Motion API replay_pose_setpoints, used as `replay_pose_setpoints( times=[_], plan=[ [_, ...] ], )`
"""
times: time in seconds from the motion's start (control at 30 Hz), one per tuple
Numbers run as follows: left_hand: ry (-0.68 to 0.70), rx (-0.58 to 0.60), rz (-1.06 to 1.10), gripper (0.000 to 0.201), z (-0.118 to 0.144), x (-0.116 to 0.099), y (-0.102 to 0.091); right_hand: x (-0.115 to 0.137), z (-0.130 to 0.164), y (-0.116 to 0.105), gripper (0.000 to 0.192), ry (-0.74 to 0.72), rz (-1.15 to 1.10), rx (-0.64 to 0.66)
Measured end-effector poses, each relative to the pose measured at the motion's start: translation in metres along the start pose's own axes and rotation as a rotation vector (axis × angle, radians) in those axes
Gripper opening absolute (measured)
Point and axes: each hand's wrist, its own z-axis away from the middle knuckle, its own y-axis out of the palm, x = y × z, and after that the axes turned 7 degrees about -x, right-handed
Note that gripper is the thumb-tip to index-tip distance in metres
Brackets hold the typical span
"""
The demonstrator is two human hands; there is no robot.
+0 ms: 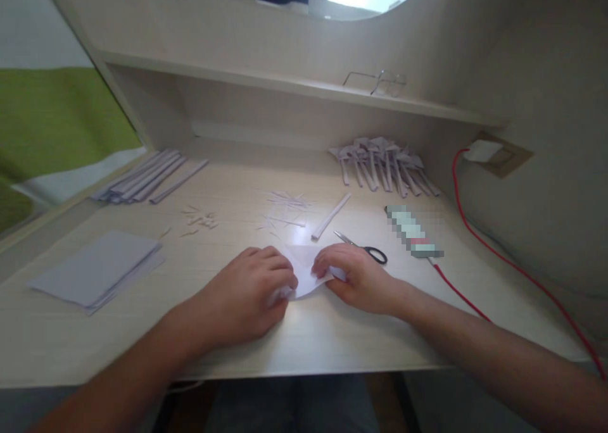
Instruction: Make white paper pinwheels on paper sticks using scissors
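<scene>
A small piece of white paper (306, 280) lies between my hands near the front of the desk, its edges partly curled. My left hand (256, 294) has its fingers closed on the paper's left side. At the right side, my right hand (358, 278) pinches the paper between thumb and fingers. Just behind the right hand is a pair of scissors (376, 254) with black handles, partly hidden by that hand. A flat paper stick (331, 218) lies behind the paper. Thin paper slivers (287, 200) are scattered further back, and small rolled paper bits (202, 219) sit to their left.
A stack of paper sheets (97, 268) is at the left, with a pile of paper sticks (142, 178) behind it. Several paper pinwheels on sticks (384, 161) lie back right. A phone (412, 230) with a red cable (458, 290) is at right. Wire-framed glasses (380, 81) rest on the shelf.
</scene>
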Motion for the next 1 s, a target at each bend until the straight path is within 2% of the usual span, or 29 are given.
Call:
replay_pose_setpoints(
  times=[0.07,0.13,0.23,0.33,0.37,0.43,0.57,0.67,0.77,1.0],
  plan=[
    [0.023,0.047,0.101,0.023,-0.014,0.016,-0.007,-0.007,-0.006,-0.004,0.028,0.017,-0.036,0.037],
    [0.036,0.046,0.161,0.022,-0.027,0.027,-0.006,-0.010,-0.007,-0.008,0.029,0.016,-0.089,0.052],
    [0.020,-0.060,0.185,0.023,-0.041,0.036,0.007,-0.011,-0.003,-0.011,0.030,-0.044,-0.152,0.034],
    [-0.176,-0.205,0.215,0.032,-0.048,0.039,0.020,-0.007,0.002,-0.014,0.027,-0.166,-0.123,-0.039],
    [-0.260,-0.213,0.276,0.033,-0.048,0.040,0.021,-0.004,0.002,-0.015,0.026,-0.205,-0.093,-0.069],
    [-0.383,-0.159,0.501,0.032,-0.048,0.041,0.020,-0.001,0.002,-0.016,0.028,-0.260,-0.035,-0.125],
    [-0.481,-0.062,1.007,0.024,-0.042,0.043,0.013,0.001,-0.002,-0.016,0.034,-0.306,-0.013,-0.214],
    [-0.549,-0.073,1.187,0.021,-0.039,0.041,0.013,0.000,-0.004,-0.016,0.037,-0.234,-0.021,-0.239],
    [-0.576,-0.071,1.256,0.026,-0.037,0.040,0.015,0.000,-0.006,-0.016,0.040,-0.135,-0.046,-0.241],
    [-0.624,-0.101,1.138,0.032,-0.032,0.042,0.017,-0.001,-0.014,-0.012,0.038,-0.115,-0.091,-0.257]
  ],
)
